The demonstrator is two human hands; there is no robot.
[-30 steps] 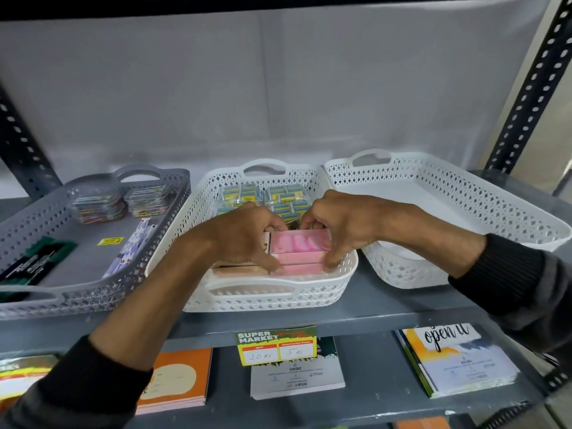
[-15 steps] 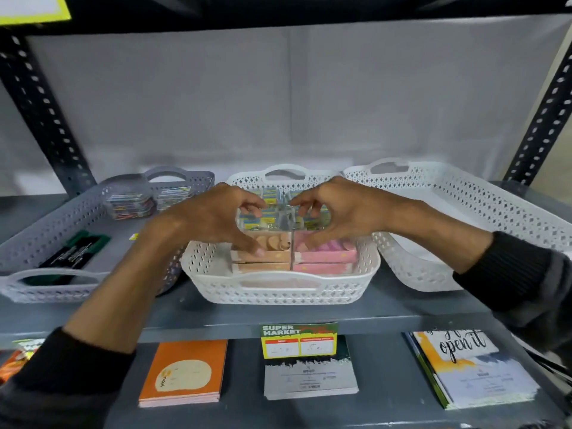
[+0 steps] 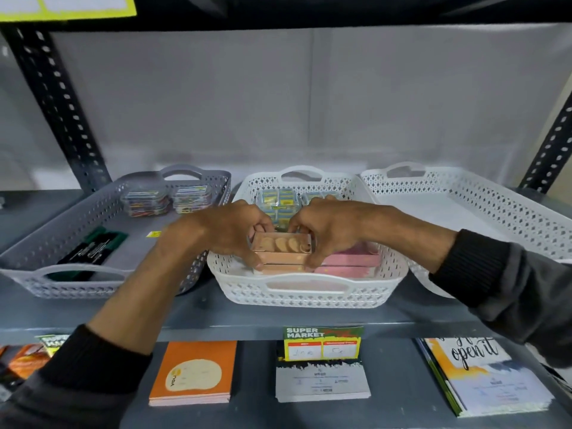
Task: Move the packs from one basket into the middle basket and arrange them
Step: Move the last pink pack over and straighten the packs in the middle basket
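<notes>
Hands meet over near half of middle basket (image 3: 305, 284). Left hand (image 3: 230, 232) and right hand (image 3: 329, 229) pinch opposite short ends of peach pack (image 3: 280, 246), thumbs near, fingers far. Pack long axis left-right, level, atop peach stack, touching pink packs (image 3: 353, 261) on right. Both hands equally close. Farther back: yellow-blue packs (image 3: 278, 199) fill far half.

Low in the centre of the frame, clipped to the shelf edge, you have a price tag (image 3: 322, 343) headed "SUPER MARKET"; its two handwritten boxes are too blurred to read. At lower right, the booklet cover (image 3: 483, 371) reads "open it" in black script. Print on the other packs and cards is illegible.
</notes>
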